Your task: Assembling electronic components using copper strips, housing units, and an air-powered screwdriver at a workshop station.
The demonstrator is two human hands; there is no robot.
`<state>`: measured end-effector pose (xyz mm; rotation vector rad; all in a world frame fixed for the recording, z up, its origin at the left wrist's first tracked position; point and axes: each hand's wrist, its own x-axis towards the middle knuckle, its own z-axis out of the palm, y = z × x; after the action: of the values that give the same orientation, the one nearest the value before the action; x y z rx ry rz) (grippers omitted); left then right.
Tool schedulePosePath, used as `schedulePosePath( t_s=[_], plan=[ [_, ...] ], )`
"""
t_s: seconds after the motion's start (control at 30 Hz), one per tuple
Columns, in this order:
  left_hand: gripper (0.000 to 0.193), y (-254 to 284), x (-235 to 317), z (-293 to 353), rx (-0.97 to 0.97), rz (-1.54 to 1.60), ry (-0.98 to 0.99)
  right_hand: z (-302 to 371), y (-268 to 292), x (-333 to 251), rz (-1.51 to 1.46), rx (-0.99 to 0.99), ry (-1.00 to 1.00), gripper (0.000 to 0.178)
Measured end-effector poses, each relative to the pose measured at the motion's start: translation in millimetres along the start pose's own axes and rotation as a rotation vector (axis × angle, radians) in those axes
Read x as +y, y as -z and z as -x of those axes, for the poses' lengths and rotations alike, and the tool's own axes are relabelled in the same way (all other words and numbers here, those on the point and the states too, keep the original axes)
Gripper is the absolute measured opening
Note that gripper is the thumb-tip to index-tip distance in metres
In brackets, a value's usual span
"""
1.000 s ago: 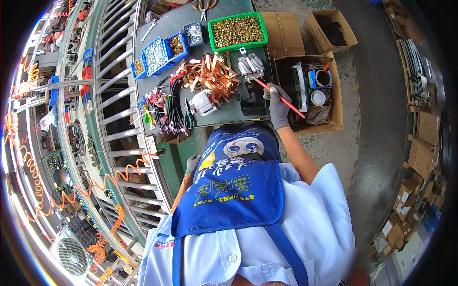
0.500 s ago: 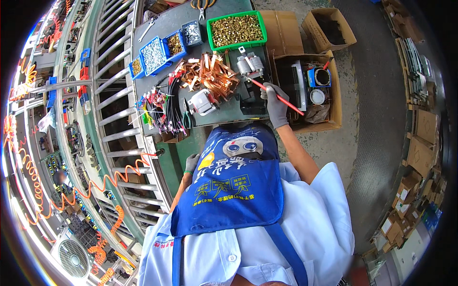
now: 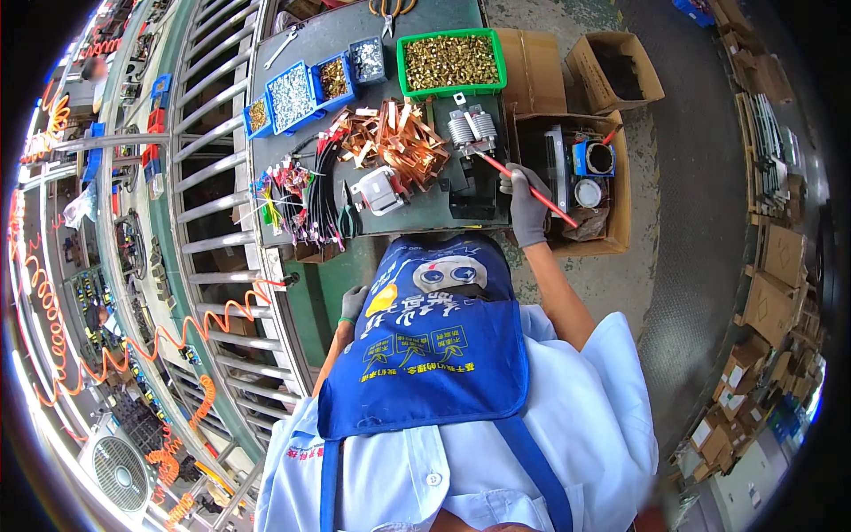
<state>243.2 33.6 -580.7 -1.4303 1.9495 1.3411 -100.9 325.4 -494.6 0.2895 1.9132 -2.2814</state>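
My right hand point(image 3: 526, 206), in a grey glove, is closed round a long thin red rod point(image 3: 542, 197). The rod slants up and left, and its far tip meets the lower edge of a silvery ribbed metal part point(image 3: 472, 129) on the table. What the tip is like is too small to make out. My left hand point(image 3: 355, 303), also gloved, hangs low beside my blue apron, away from the table; its fingers are partly hidden. Left of the ribbed part lies a pile of copper strips point(image 3: 399, 142), with a grey-white metal block point(image 3: 379, 191) just below it.
On the table point(image 3: 425, 217) are a green tray point(image 3: 403, 87) of brass pieces, blue bins point(image 3: 312, 108) of small hardware, wire bundles point(image 3: 324, 191), dark-handled pliers point(image 3: 349, 217), scissors point(image 3: 390, 16) and a wrench point(image 3: 281, 48). An open carton point(image 3: 625, 191) holding cans stands at the right. Metal rails point(image 3: 213, 133) run along the left.
The whole view has shifted a little, so the table sits slightly lower and further right. My right hand still grips the red rod, with its tip at the ribbed part.
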Motion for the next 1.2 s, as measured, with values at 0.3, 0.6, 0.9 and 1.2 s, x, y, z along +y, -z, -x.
schedulePosePath(
  t_s=[0.3,0.6,0.9,1.2],
  plan=[
    [0.035,-4.3,-14.7,-7.5,0.009,0.025,-0.027,-4.4,-10.6,3.7,0.050,-0.043,0.029,0.020],
    [0.035,-3.1,-8.2,-5.4,0.022,0.051,-0.062,-6.1,-12.3,3.3,0.051,-0.041,0.021,0.020],
    [0.034,0.0,-8.0,-8.8,0.011,0.035,0.028,-21.5,6.4,-31.6,0.361,-0.038,0.299,0.019],
    [0.034,-6.1,-10.2,-11.8,0.052,0.178,0.027,-89.3,-45.9,-37.7,0.942,-0.481,1.032,0.028]
  ],
)
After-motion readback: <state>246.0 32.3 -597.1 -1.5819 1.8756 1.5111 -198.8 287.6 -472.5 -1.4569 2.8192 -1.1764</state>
